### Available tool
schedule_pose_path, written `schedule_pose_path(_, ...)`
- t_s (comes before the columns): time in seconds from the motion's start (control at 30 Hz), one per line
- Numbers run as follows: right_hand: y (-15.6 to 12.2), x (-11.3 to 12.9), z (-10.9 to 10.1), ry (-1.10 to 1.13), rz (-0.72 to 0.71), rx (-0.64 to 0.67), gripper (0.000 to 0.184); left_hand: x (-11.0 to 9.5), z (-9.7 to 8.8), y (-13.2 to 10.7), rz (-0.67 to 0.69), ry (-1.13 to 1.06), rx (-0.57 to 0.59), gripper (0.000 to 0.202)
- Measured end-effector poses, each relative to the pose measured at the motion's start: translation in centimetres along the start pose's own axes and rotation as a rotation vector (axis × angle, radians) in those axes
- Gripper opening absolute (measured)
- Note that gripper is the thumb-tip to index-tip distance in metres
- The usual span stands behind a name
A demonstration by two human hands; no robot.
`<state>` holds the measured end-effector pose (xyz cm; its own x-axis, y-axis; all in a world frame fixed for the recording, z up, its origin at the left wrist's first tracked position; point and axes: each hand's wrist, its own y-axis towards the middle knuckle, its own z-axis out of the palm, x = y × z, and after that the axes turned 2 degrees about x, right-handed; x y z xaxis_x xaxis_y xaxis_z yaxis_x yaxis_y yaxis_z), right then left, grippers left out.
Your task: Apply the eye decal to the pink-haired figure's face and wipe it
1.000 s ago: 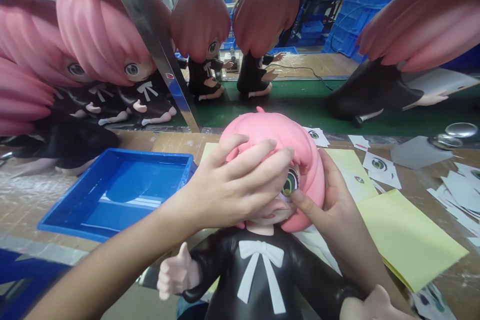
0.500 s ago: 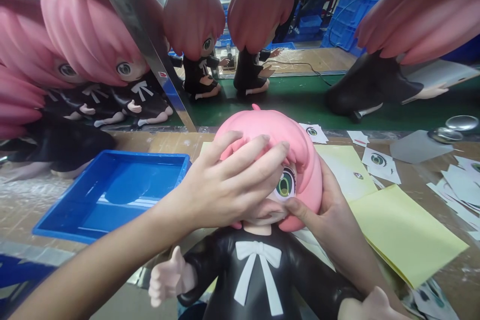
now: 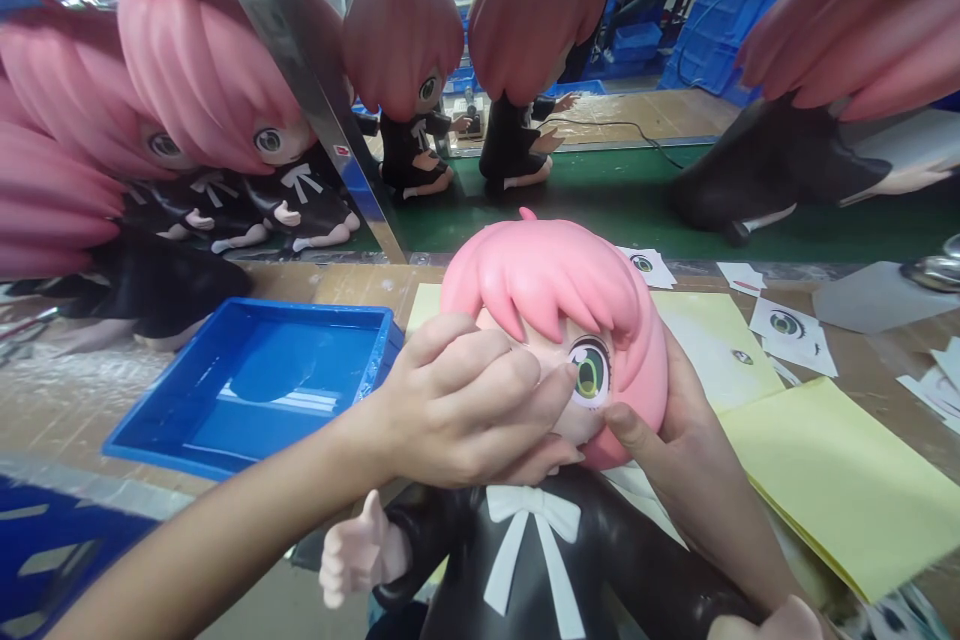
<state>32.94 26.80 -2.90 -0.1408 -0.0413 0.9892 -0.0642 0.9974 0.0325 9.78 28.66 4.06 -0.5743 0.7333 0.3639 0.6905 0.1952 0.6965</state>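
A pink-haired doll (image 3: 551, 285) lies at six o'clock against the workbench (image 3: 330, 282) edge, left hand (image 3: 465, 410) clasped over its face, right hand (image 3: 679, 435) cupping the head's three o'clock side, thumb (image 3: 626, 422) below one applied eye sticker (image 3: 590, 372), other eye hidden

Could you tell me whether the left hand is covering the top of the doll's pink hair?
No, the left hand lies across the doll's face below the fringe, leaving the pink hair on top uncovered.

Left hand (image 3: 465, 410) fingers extended, pressing; right hand (image 3: 679, 440) cupped, apparently gripping.
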Motion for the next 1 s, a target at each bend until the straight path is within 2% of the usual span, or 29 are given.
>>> schedule_pose_path(0.13,-0.1,-0.1,0.1,0.011,-0.007,0.003,0.088,-0.2,0.2,0.0,-0.055,0.017,0.026,0.045)
schedule_pose_path(0.27,0.1,0.3,0.3,0.038,0.006,0.022,0.088,0.0,0.3,0.1,0.004,0.091,0.039,0.051)
schedule_pose_path(0.4,0.0,0.4,0.3,0.074,-0.013,0.022,0.086,0.2,0.2,-0.4,0.045,0.080,0.002,0.034)
schedule_pose_path(0.5,-0.2,0.2,0.2,0.065,0.010,0.018,0.087,0.3,-0.3,-1.6,0.008,-0.001,-0.064,0.026)
schedule_pose_path(0.6,-0.2,0.1,0.1,0.059,0.016,0.011,0.086,0.1,-1.5,-2.8,-0.185,-0.107,-0.029,0.019)
schedule_pose_path(0.7,-0.2,0.0,0.0,0.047,0.019,-0.009,0.086,-0.5,-3.0,-3.7,-0.534,-0.346,0.058,0.016)
schedule_pose_path(0.8,-0.2,0.2,0.0,0.037,0.021,-0.008,0.086,-1.3,-3.9,-4.4,-0.803,-0.563,0.041,0.022)
schedule_pose_path(0.87,-0.3,0.5,-0.1,0.022,0.029,-0.007,0.086,-1.7,-4.0,-4.8,-0.848,-0.576,0.007,0.020)
schedule_pose_path(1.0,-0.2,1.5,-0.3,-0.036,0.060,-0.046,0.084,-2.2,-3.5,-5.4,-0.768,-0.513,0.025,0.015)
